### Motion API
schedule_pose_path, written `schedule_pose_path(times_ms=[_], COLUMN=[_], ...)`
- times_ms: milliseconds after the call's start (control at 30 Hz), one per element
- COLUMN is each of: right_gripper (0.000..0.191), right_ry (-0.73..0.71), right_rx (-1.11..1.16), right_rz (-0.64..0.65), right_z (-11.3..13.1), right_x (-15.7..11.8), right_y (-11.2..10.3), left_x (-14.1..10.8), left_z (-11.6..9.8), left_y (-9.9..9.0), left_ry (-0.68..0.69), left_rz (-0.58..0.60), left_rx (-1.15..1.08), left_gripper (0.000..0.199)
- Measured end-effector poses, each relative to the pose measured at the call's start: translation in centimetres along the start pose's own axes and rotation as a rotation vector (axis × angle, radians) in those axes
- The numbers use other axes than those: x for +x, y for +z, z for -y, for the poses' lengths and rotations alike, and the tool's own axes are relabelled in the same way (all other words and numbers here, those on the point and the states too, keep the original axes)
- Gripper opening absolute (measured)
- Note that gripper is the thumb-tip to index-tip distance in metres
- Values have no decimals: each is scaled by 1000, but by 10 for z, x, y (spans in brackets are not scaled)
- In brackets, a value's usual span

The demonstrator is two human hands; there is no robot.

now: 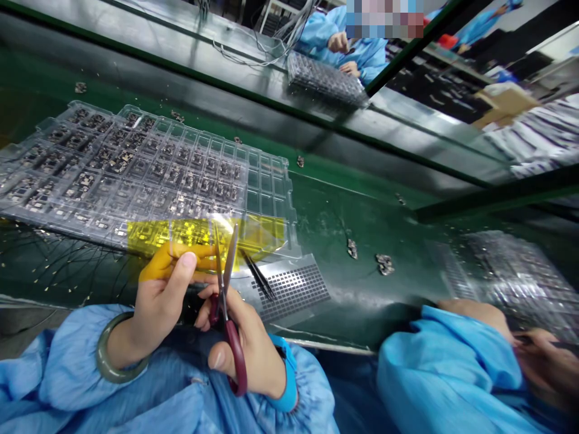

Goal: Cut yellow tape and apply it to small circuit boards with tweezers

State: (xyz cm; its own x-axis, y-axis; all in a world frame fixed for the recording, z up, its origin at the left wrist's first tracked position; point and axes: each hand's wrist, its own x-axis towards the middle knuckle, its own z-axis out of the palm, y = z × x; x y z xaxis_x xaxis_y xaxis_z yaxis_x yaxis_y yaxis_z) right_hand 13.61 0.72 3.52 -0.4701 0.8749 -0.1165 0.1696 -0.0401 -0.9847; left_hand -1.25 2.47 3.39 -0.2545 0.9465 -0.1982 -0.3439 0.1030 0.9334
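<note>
My left hand point(165, 295) pinches a see-through yellow film point(147, 235) between thumb and fingers, and some of its fingers show through the film. In my right hand point(260, 340) is a pair of scissors point(237, 355) with dark red handles. Their blades stand apart and point away from me, at the film; whether they touch it I cannot tell. Behind the film lie clear plastic trays point(266, 181) with small circuit boards in many pockets. Black tweezers point(259, 274) rest beside my right hand, partly over a clear sheet point(301, 289) of small dark squares.
Loose small boards point(384, 264) are scattered on the green mat point(325, 211). At right, a co-worker's blue sleeve point(447, 355) and hands are near blurred trays point(520, 271). Across a metal ledge, another person works over stacked trays point(325, 78). Thin dark wires lie at left.
</note>
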Motion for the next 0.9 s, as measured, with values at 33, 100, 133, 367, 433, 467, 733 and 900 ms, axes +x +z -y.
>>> schedule_pose_path(times_ms=[33, 100, 133, 367, 433, 467, 733, 900], right_gripper=[85, 83, 82, 72, 72, 73, 80, 74], right_ry=[7, 25, 37, 88, 85, 81, 50, 79], right_rx=[4, 16, 29, 102, 95, 94, 96, 86], right_rz=[-3, -13, -23, -97, -96, -90, -58, -108], right_z=[0, 1, 1, 0, -1, -1, 1, -1], right_x=[0, 0, -1, -3, -3, -3, -1, -2], right_y=[0, 2, 2, 7, 6, 6, 4, 7], left_x=[0, 1, 1, 3, 3, 2, 0, 0], left_z=[1, 3, 4, 6, 6, 6, 8, 13], left_y=[-1, -2, -2, -3, -3, -3, -4, -5], left_ry=[-2, -7, -7, 19, 13, 9, 29, 48], left_rz=[2, 3, -4, -62, -44, -29, 60, 52], left_rx=[0, 2, 2, -12, -14, -14, -20, 1], left_gripper=[31, 30, 30, 28, 29, 30, 28, 29])
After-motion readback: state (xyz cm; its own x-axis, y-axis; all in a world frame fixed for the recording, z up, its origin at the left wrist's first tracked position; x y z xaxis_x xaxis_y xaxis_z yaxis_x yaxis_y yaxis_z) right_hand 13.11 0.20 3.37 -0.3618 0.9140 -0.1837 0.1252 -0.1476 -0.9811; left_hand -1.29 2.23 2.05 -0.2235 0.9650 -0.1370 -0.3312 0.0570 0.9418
